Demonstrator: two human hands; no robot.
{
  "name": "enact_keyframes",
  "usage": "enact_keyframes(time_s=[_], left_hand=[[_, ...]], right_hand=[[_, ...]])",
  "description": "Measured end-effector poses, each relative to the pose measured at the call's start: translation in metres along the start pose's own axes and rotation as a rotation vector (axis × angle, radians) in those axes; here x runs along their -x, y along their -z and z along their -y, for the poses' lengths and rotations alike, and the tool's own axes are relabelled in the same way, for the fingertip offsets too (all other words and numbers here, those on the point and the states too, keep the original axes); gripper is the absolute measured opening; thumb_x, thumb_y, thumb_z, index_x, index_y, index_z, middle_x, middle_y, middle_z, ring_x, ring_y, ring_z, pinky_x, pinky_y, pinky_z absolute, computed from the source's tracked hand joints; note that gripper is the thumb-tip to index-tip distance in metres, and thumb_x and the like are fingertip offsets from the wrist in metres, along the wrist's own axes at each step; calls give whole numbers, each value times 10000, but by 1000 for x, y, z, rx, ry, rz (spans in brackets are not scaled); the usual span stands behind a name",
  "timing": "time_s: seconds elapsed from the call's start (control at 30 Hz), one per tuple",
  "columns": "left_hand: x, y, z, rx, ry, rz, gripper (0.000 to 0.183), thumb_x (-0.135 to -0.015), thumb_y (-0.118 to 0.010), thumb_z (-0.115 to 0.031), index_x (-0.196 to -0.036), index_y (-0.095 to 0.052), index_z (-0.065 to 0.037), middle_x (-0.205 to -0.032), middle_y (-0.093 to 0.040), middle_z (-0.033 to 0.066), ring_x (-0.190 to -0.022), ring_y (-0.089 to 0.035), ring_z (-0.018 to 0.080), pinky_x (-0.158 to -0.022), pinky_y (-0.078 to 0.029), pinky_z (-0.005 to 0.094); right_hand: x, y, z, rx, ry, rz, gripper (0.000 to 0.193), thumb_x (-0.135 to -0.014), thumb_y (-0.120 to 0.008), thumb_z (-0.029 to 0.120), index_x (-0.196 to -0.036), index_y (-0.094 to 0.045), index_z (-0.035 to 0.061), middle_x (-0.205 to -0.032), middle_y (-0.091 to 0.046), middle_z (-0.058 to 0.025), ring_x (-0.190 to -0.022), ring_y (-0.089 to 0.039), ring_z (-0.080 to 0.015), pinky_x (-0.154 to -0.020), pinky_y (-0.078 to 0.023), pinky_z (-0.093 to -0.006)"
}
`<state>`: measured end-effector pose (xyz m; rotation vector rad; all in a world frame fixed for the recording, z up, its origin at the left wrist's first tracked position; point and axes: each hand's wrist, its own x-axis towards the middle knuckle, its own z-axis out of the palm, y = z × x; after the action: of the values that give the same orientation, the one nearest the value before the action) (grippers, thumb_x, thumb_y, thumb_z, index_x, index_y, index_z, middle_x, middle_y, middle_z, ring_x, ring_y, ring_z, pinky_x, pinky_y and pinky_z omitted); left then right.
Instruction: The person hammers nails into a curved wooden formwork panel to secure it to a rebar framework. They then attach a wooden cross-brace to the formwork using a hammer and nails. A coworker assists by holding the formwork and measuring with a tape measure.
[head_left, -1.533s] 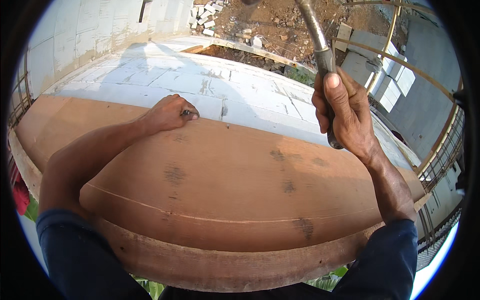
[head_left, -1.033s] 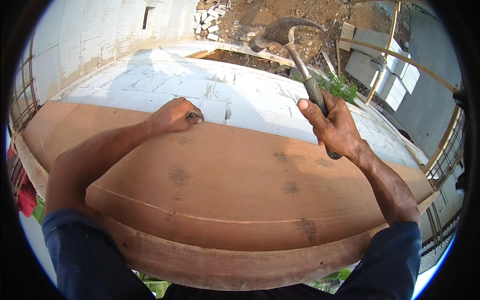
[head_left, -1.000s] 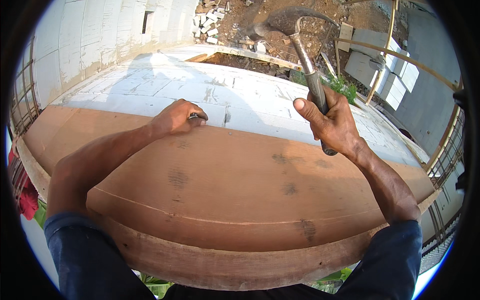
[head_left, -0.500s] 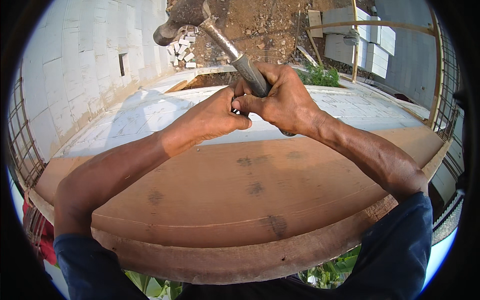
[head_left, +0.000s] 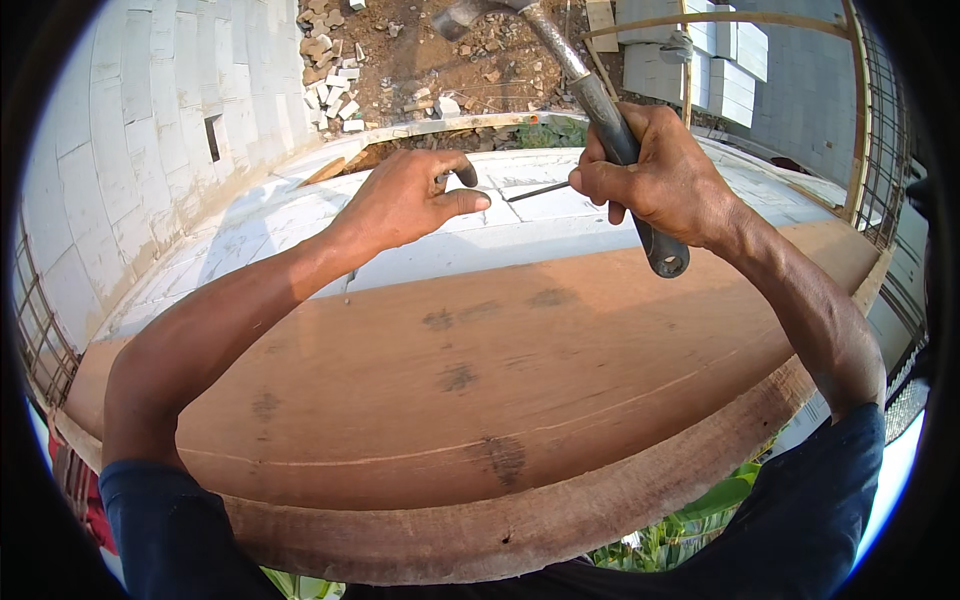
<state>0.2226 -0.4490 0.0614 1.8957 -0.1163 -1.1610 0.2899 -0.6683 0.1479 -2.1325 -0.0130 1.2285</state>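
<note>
My right hand point(head_left: 655, 175) is closed round the dark grip of a claw hammer point(head_left: 600, 108). Its metal head points up and away to the left, partly cut off by the upper edge, and the handle's end sticks out below my fist. A thin dark nail point(head_left: 540, 191) juts leftward from between my right thumb and fingers. Just left of the nail's tip, my left hand point(head_left: 405, 198) has its thumb and index finger apart, with nothing visible between them. Both hands are above a white block wall point(head_left: 440, 243) and a brown plywood sheet point(head_left: 400, 370).
A rough timber beam point(head_left: 420, 540) edges the plywood nearest me. White block walls point(head_left: 140, 130) rise at the left. Steel mesh point(head_left: 880, 130) and wooden poles point(head_left: 853, 110) stand at the right. Beyond lie rubble point(head_left: 340, 95), bare soil and stacked white blocks point(head_left: 735, 85).
My hands have drawn apart; the right moved rightward with the hammer, the left slightly left. The nail now shows in my right hand. The view has shifted a little to the right.
</note>
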Motion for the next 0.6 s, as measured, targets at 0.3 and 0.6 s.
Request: enact_keyframes(time_s=[0.3, 0.6], left_hand=[[-44, -57, 17, 167, -115, 184, 268, -866, -734, -267, -992, -744, -30, -919, -714, 143, -875, -663, 265, -794, -499, 403], [-53, -129, 56, 441, -94, 62, 262, -909, -703, -280, -973, -726, -27, -837, -691, 89, -705, -545, 140, -662, -452, 327]], right_hand=[[-8, -39, -36, -220, -323, 1, 242, -857, -707, 157, -734, -601, -24, -607, -594, -97, -462, -595, -144, -404, -496, -267], [46, 0, -34, 10, -514, 9, 260, -964, -500, 240, -958, -556, -14, -618, -493, -12, -498, -535, -95, -440, -480, -273]])
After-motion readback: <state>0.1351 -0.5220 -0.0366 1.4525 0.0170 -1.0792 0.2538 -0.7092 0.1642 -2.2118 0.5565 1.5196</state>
